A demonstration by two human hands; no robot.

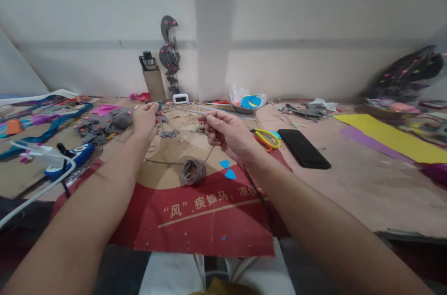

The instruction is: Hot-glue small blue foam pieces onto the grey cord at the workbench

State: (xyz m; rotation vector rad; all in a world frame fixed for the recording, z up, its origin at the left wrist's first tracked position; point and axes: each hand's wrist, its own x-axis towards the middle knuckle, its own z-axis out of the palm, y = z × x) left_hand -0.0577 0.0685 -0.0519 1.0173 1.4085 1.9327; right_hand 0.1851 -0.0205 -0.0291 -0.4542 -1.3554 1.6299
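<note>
While both arms stretch out over the cardboard sheet (174,146), the left hand (145,120) pinches a small blue piece (159,105) at its fingertips, holding one end of a thin grey cord (190,111). The cord runs taut across to the right hand (226,134), whose fingers are curled and pressed together around it. From the right hand the cord drops down to a grey coil (192,171) lying on the cardboard, just above the red printed panel (195,216). Two blue felt cutouts (227,169) sit just beside the coil, to its right. Yellow-handled scissors (267,138) lie near the right hand, black phone (303,148) further right. Grey felt scraps (104,123) heap left of the left hand; bottle (152,78) stands at the wall behind
</note>
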